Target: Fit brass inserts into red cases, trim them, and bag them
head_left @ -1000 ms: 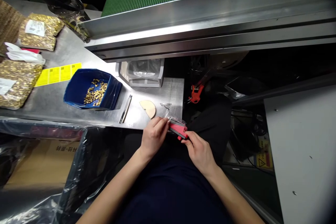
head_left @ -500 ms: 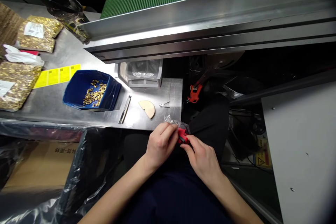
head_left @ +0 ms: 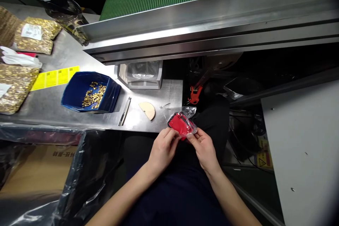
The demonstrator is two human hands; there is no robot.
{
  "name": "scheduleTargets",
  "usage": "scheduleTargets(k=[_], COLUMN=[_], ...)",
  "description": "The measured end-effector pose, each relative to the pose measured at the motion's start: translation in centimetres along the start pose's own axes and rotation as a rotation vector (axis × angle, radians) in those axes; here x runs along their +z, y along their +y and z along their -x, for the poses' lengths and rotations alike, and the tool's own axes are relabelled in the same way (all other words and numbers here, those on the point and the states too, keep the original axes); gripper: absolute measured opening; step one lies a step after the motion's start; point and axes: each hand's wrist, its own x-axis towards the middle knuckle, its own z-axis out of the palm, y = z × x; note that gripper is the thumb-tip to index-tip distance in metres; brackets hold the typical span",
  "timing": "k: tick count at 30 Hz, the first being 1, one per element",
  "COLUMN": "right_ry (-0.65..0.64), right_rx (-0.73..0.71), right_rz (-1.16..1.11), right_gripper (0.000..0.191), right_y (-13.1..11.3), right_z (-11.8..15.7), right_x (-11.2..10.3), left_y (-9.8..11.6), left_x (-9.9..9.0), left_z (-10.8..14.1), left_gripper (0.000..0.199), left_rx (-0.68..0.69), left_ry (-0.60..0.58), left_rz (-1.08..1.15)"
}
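Note:
Between my hands, just off the table's corner and above my lap, is a red and black item (head_left: 180,123) with a clear plastic bag (head_left: 190,111) around at least part of it; its exact kind does not show. My left hand (head_left: 163,145) pinches its lower left edge, thumb against fingers. On the lower right, my right hand (head_left: 203,145) is closed on the item and its plastic. A small metal piece (head_left: 165,105), a half-round wooden disc (head_left: 147,110) and a utility knife (head_left: 124,111) lie on the metal table (head_left: 169,93) beyond my left hand.
A blue bin (head_left: 112,91) holds small brass parts. Behind stands a grey bin (head_left: 145,84) with clear plastic inside. A metal conveyor rail (head_left: 198,24) crosses above. Orange-handled tool (head_left: 195,94) hangs right of the table. Bags of brass parts (head_left: 34,37) lie far left.
The red item has come up into fuller view, its broad red face now showing with clear plastic spread over it. My right hand has shifted up slightly and holds its right side.

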Motion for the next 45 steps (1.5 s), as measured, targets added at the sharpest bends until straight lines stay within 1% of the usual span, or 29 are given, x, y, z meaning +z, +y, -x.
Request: scheduleTargets(k=[2,4,7,9,12,14,16,17,18,20,21,22,23,25,26,27,28,30,31,32,33,34,35,36,37,39,42,43,45], right_ry=[0.004,0.039,0.136,0.175,0.136,0.076,-0.004,-0.052,-0.105,-0.209,-0.258,-0.300,-0.338,-0.413,-0.446,-0.453,-0.418,-0.244,-0.160,-0.126,-0.163,-0.256,-0.362,-0.445,-0.477,-0.395,-0.225,-0.212,-0.243], right_rx=[0.020,0.018,-0.015,-0.017,0.027,0.062,0.106,0.131,0.154,0.188,0.198,0.206,0.215,0.248,0.268,0.273,0.252,0.123,0.039,-0.025,-0.045,-0.029,0.009,0.050,0.080,0.099,0.109,0.105,0.057], right_rz=[-0.040,-0.073,-0.150,-0.213,-0.256,-0.247,-0.234,-0.226,-0.219,-0.203,-0.195,-0.187,-0.182,-0.158,-0.117,-0.036,0.086,0.381,0.485,0.525,0.506,0.452,0.389,0.335,0.300,0.285,0.309,0.323,0.356], right_gripper=[0.035,0.033,0.032,0.033,0.034,0.035,0.038,0.040,0.042,0.046,0.047,0.048,0.049,0.047,0.044,0.038,0.033,0.025,0.022,0.027,0.038,0.046,0.045,0.037,0.027,0.019,0.021,0.023,0.026], right_y=[0.1,0.0,0.1,0.3,0.4,0.0,-0.8,-1.3,-1.9,-3.0,-3.4,-3.7,-3.9,-4.0,-3.9,-3.9,-3.8,-3.8,-3.8,-3.8,-3.7,-3.5,-3.4,-3.1,-2.9,-2.4,-2.2,-2.3,-2.8], right_z=[0.1,0.3,0.5,0.5,0.7,1.0,1.3,1.5,1.6,1.9,2.0,2.1,2.2,2.4,2.4,2.4,2.4,2.0,1.8,1.5,1.1,0.8,0.4,0.2,0.0,-0.3,-0.1,0.0,0.3], right_x=[0.1,0.3,0.9,1.4,2.2,2.3,2.2,2.1,1.9,1.7,1.6,1.6,1.6,1.7,1.6,1.5,1.3,0.8,0.6,0.4,0.4,0.4,0.5,0.7,0.8,1.0,0.6,0.3,-0.4], left_y=[-0.3,-0.4,0.1,0.8,2.0,2.5,2.5,2.2,1.8,0.7,0.1,-0.5,-1.0,-1.8,-2.0,-2.1,-2.2,-2.3,-2.4,-2.6,-2.8,-3.0,-3.2,-3.5,-3.7,-4.1,-4.5,-4.5,-4.4], left_x=[-0.1,0.0,0.4,0.7,0.4,-0.7,-2.4,-3.4,-4.3,-5.9,-6.4,-6.7,-6.9,-6.6,-6.3,-6.0,-5.6,-5.0,-4.8,-4.6,-4.6,-4.5,-4.5,-4.5,-4.5,-4.4,-4.0,-3.8,-3.5], left_z=[0.2,0.5,1.1,1.4,1.4,1.2,0.9,0.7,0.6,0.5,0.5,0.6,0.7,1.2,1.5,1.9,2.3,3.1,3.5,3.8,4.1,4.4,4.6,4.9,5.2,5.7,6.4,6.5,6.4], left_gripper=[0.014,0.015,0.014,0.012,0.015,0.018,0.023,0.024,0.021,0.012,0.015,0.023,0.036,0.058,0.061,0.058,0.054,0.047,0.046,0.046,0.047,0.047,0.048,0.048,0.048,0.047,0.043,0.040,0.034], left_rx=[-0.027,-0.050,-0.062,-0.023,0.150,0.317,0.456,0.471,0.432,0.213,0.070,-0.075,-0.211,-0.459,-0.570,-0.663,-0.730,-0.799,-0.817,-0.830,-0.843,-0.854,-0.862,-0.868,-0.876,-0.907,-0.990,-1.030,-1.121], left_ry=[0.002,0.003,-0.056,-0.114,-0.221,-0.258,-0.195,-0.117,-0.019,0.193,0.259,0.267,0.206,-0.028,-0.138,-0.207,-0.227,-0.180,-0.161,-0.151,-0.150,-0.157,-0.169,-0.179,-0.184,-0.152,-0.015,0.022,0.063], left_rz=[0.020,0.024,0.049,0.103,0.194,0.173,0.041,-0.030,-0.075,-0.043,0.025,0.120,0.244,0.571,0.758,0.939,1.091,1.279,1.334,1.377,1.415,1.452,1.487,1.519,1.545,1.588,1.638,1.651,1.664])
